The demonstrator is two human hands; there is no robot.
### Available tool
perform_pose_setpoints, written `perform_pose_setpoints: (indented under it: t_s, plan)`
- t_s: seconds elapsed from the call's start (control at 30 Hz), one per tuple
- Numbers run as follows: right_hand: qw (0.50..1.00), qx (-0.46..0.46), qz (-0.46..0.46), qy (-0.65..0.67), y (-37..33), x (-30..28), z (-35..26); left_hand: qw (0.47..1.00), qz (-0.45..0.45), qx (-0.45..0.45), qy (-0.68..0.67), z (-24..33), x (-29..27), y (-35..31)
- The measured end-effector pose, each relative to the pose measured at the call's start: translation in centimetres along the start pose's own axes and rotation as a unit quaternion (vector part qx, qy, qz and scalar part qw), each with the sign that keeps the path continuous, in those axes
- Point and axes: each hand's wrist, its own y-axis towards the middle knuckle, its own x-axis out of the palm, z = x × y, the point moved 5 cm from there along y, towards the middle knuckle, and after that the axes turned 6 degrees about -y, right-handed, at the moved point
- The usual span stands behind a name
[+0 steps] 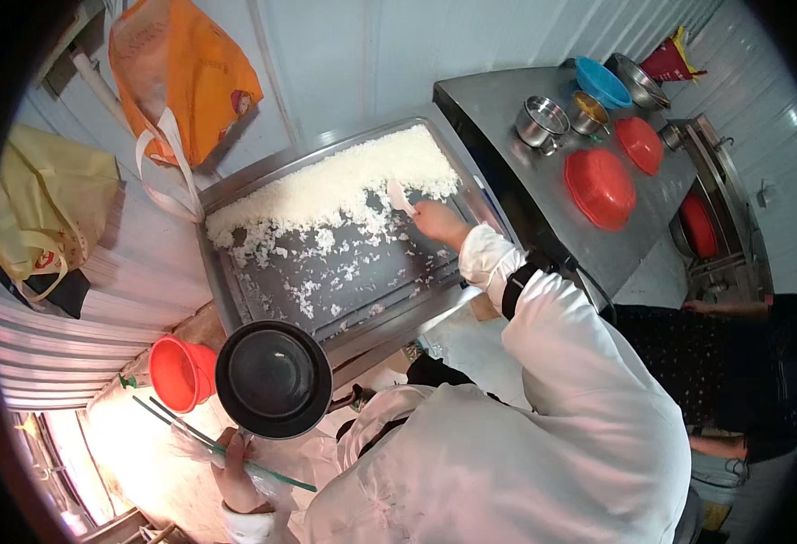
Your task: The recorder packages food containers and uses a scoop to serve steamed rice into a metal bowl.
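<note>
My right hand (442,223) is closed around a pale rice paddle (400,197), its blade against the white rice (344,181). The rice lies thick along the far side of a wide metal tray (362,308), with loose clumps scattered nearer me. At the lower left, my left hand (237,476) has its fingers curled on crinkled clear plastic (276,479), which looks like a bag. Long green strips (280,478) run beside that hand. Just above it is a dark round pan (274,379), overlapping the tray's near left corner; whether my fingers touch its rim is unclear.
A red bucket (179,374) stands left of the pan. Orange (185,82) and yellow (54,199) bags hang on the left wall. On the right, a metal table (543,172) bears red bowls (600,189), metal pots and a blue basin (603,83). Another person (734,363) is at far right.
</note>
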Motion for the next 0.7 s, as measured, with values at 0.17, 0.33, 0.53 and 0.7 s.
perform_pose_setpoints:
  t_s: [0.17, 0.33, 0.53, 0.7]
  plan:
    - [0.912, 0.139, -0.047, 0.384, 4.0, 1.3, 2.9, 0.999, 0.004, -0.018, 0.027, 0.6, 4.3, 0.8]
    - [0.688, 0.249, -0.118, 0.671, 4.7, 3.9, -1.5, 1.0, -0.003, -0.008, 0.028, 1.7, 8.3, 1.6]
    - [0.567, 0.255, -0.069, 0.78, 7.0, 4.9, -2.7, 0.993, -0.013, 0.048, 0.11, 2.2, 11.3, 4.2]
    - [0.584, 0.189, -0.056, 0.787, 5.5, 4.2, -1.9, 1.0, 0.006, 0.006, -0.003, 0.4, 11.6, 7.2]
